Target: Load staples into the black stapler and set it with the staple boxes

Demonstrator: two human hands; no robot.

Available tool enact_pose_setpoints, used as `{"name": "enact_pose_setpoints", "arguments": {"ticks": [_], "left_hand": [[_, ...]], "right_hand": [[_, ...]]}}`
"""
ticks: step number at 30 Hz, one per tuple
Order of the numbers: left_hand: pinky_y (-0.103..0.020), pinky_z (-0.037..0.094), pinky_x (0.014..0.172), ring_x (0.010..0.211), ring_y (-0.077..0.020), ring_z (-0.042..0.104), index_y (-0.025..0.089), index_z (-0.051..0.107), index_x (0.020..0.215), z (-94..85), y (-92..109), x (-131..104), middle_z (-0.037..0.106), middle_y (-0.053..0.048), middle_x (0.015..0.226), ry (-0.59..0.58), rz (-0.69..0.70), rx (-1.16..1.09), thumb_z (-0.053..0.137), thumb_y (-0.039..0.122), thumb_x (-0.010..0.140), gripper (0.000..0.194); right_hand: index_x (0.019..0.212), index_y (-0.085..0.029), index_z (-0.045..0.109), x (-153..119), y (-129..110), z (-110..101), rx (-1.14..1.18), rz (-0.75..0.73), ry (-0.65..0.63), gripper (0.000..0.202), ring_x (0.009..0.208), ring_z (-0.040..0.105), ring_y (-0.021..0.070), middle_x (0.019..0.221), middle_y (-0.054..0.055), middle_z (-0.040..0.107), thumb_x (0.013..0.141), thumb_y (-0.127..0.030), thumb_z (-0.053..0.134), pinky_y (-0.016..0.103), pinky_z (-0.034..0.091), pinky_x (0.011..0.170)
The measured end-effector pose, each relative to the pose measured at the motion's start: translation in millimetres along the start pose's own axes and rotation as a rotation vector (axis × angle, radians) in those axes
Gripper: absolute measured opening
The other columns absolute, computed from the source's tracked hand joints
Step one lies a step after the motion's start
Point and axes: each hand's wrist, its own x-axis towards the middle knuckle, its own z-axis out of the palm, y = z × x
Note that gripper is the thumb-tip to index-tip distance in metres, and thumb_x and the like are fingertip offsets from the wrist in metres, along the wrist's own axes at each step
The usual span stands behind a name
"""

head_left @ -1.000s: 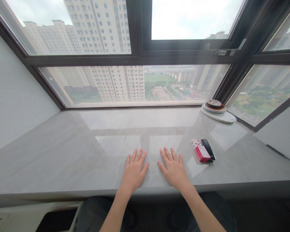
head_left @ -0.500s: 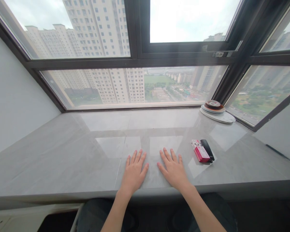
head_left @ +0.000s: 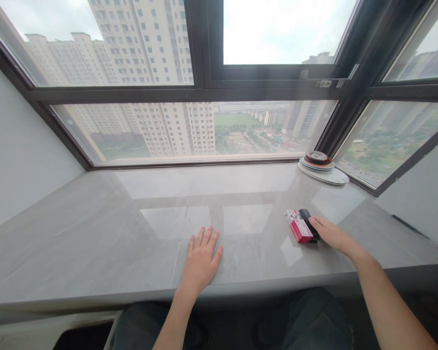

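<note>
My left hand (head_left: pixel 200 261) lies flat on the grey stone sill (head_left: pixel 95 243), palm down with its fingers spread, holding nothing. Off to the right, my right hand (head_left: pixel 331 235) is at a black stapler (head_left: pixel 306 217), its fingertips over the stapler's right side. Part of that hand's grip is hidden from this angle. Against the stapler's left side rests a small pink and white box (head_left: pixel 300 230), which the right hand does not visibly touch. Both the box and the stapler rest on the sill.
A stack of plates or discs (head_left: pixel 319 165) sits in the far right corner by the dark window frame (head_left: pixel 204 93). The sill's front edge (head_left: pixel 237 289) runs just above my knees. White walls (head_left: pixel 18 141) close in the left and right sides.
My right hand has moved right from lying flat on the sill to the stapler. My left hand stays flat in place. The view has shifted slightly.
</note>
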Motion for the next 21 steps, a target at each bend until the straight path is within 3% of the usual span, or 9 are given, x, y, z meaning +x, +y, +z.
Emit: {"name": "enact_pose_setpoints", "arguments": {"ticks": [3, 7, 11, 15, 18, 21], "left_hand": [[-0.055, 0.017, 0.127, 0.158, -0.0263, 0.018, 0.037, 0.037, 0.157, 0.2, -0.6, 0.0, 0.026, 0.003, 0.169, 0.002, -0.004, -0.041, 0.035, 0.046, 0.105, 0.053], [-0.054, 0.014, 0.127, 0.158, -0.0257, 0.019, 0.037, 0.041, 0.155, -0.6, -2.2, 1.8, 0.03, 0.004, 0.167, -0.011, -0.023, -0.12, 0.038, 0.048, 0.104, 0.052], [-0.049, 0.015, 0.127, 0.154, -0.023, 0.03, 0.034, 0.045, 0.152, -6.7, -4.1, 5.9, 0.042, 0.001, 0.161, -0.021, -0.1, -0.27, 0.033, 0.051, 0.106, 0.051], [-0.039, 0.032, 0.119, 0.142, -0.0213, 0.049, 0.031, 0.044, 0.153, -18.7, 0.1, 10.5, 0.056, -0.004, 0.151, 0.003, -0.233, -0.414, 0.028, 0.054, 0.106, 0.055], [-0.036, 0.043, 0.107, 0.132, -0.0251, 0.056, 0.025, 0.04, 0.155, -24.9, 11.1, 13.8, 0.061, -0.011, 0.143, 0.075, -0.358, -0.383, 0.035, 0.057, 0.103, 0.061], [-0.039, 0.043, 0.104, 0.13, -0.0315, 0.055, 0.018, 0.038, 0.155, -24.9, 25.3, 15.1, 0.059, -0.017, 0.139, 0.187, -0.425, -0.225, 0.055, 0.053, 0.093, 0.073]], "right_hand": [[0.097, -0.022, 0.077, -8.2, -13.6, 14.1, 0.114, -0.032, -0.181, 0.053, 0.098, 0.068, 0.0301, 0.104, 0.01, 0.078, 0.095, -0.06, 0.041, 0.037, 0.05, 0.086], [0.094, -0.019, 0.075, -35.6, -72.1, 45.0, 0.224, -0.103, -0.296, 0.06, 0.077, 0.064, 0.0246, 0.082, 0.006, 0.075, 0.095, -0.066, 0.039, 0.031, 0.047, 0.069], [0.106, -0.023, 0.073, -76.4, -154.7, 96.9, 0.376, -0.245, -0.255, 0.053, 0.08, 0.065, 0.0223, 0.091, 0.004, 0.076, 0.099, -0.062, 0.038, 0.028, 0.045, 0.069], [0.11, -0.024, 0.071, -111.9, -226.3, 148.2, 0.345, -0.279, -0.136, 0.046, 0.084, 0.068, 0.0227, 0.095, 0.007, 0.076, 0.104, -0.053, 0.036, 0.027, 0.044, 0.072], [0.113, -0.025, 0.07, -121.5, -245.4, 164.1, 0.353, -0.289, -0.058, 0.044, 0.094, 0.069, 0.0232, 0.107, 0.009, 0.075, 0.106, -0.049, 0.034, 0.028, 0.045, 0.077], [0.113, -0.024, 0.07, -116.6, -229.7, 157.8, 0.363, -0.261, -0.007, 0.046, 0.096, 0.069, 0.0239, 0.111, 0.01, 0.074, 0.106, -0.051, 0.033, 0.029, 0.046, 0.078]]}}
